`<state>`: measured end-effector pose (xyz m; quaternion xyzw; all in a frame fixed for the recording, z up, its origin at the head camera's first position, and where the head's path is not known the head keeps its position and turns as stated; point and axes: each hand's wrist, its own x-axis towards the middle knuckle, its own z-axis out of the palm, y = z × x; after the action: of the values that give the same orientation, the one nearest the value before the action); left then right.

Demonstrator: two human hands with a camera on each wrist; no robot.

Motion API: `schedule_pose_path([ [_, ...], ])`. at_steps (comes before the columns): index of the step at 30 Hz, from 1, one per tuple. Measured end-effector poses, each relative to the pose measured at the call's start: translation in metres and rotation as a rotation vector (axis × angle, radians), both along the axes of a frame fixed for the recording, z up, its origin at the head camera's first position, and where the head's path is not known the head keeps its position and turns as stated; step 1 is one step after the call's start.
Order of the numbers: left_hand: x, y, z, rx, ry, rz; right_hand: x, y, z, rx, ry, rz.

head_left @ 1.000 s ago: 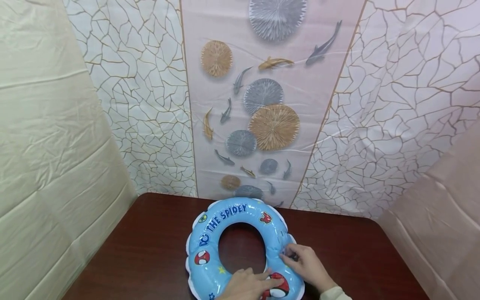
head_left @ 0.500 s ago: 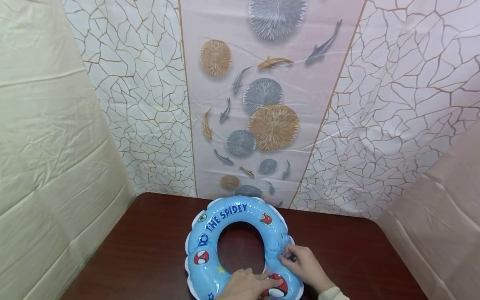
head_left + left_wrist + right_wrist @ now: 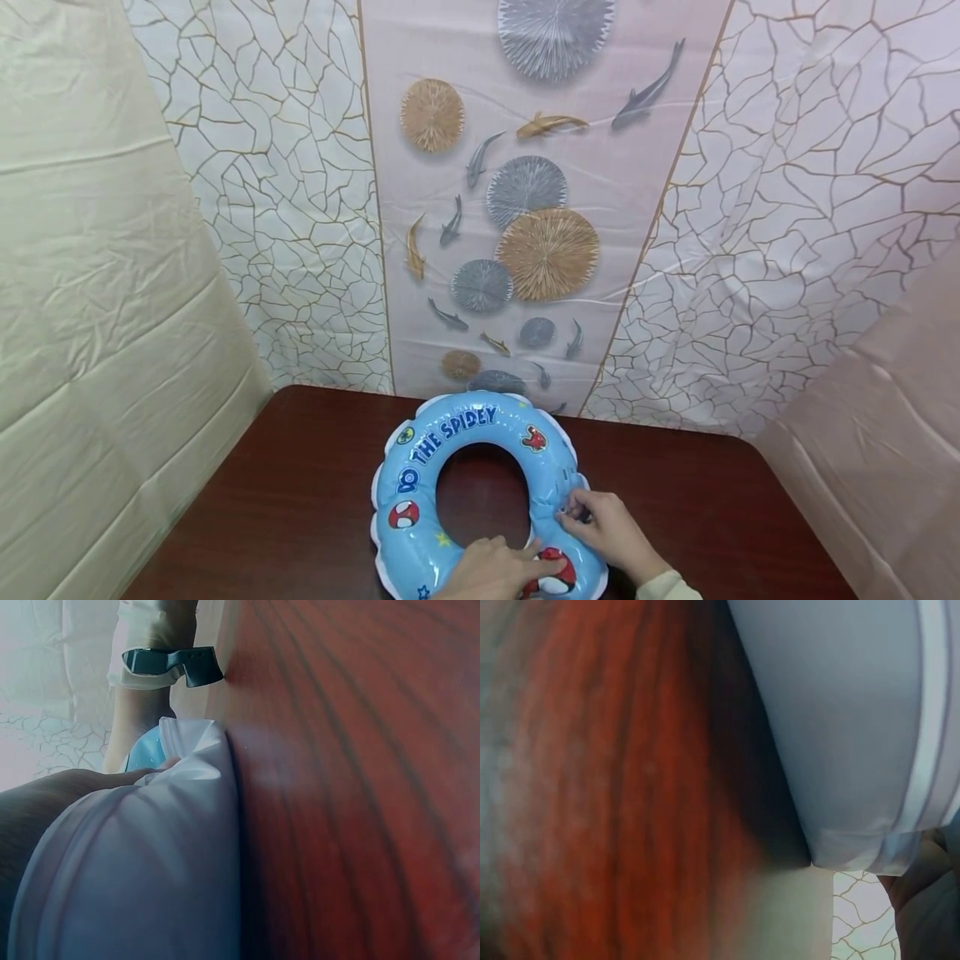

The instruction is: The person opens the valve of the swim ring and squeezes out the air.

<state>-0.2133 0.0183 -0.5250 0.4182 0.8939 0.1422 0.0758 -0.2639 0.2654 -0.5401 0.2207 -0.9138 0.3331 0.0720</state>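
A blue inflatable swim ring (image 3: pixel 423 542) lies on the table, printed with lettering and red cartoon faces. My left hand (image 3: pixel 491 571) rests on its near side, with outstretched fingers over a red face. On the ring's right side, my right hand (image 3: pixel 613 537) pinches a small clear part that looks like the air valve; the fingertips mostly hide it. The ring's skin is creased there. Its pale underside (image 3: pixel 150 877) fills much of the left wrist view, beside the left hand (image 3: pixel 67 787). In the right wrist view, the pale side (image 3: pixel 840 712) stands slightly above the tabletop.
The dark red wooden table (image 3: pixel 300 483) has rounded far corners. Behind it hangs a patterned cloth (image 3: pixel 487 208) with fish prints, and cream drapes (image 3: pixel 112 333) close in both sides. A black band (image 3: pixel 172 664) sits on the right wrist.
Almost nothing differs. The right hand keeps its pinch at the ring's right side with a very slight shift of the fingers. The left hand stays in place.
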Motion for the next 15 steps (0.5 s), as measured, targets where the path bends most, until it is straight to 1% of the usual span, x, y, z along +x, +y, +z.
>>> schedule_pose_path([
  [4,-0.0001,0.0016,-0.0010,0.011,0.011,0.014,0.0002,-0.0003,-0.0004,0.000,0.004,0.009],
  [11,0.0005,0.0032,-0.0056,0.070,0.031,0.034,0.0014,-0.0015,-0.0010,-0.018,0.022,0.024],
  [15,0.0011,0.0044,-0.0059,0.075,0.042,0.048,0.0012,-0.0015,-0.0010,-0.030,0.020,0.030],
])
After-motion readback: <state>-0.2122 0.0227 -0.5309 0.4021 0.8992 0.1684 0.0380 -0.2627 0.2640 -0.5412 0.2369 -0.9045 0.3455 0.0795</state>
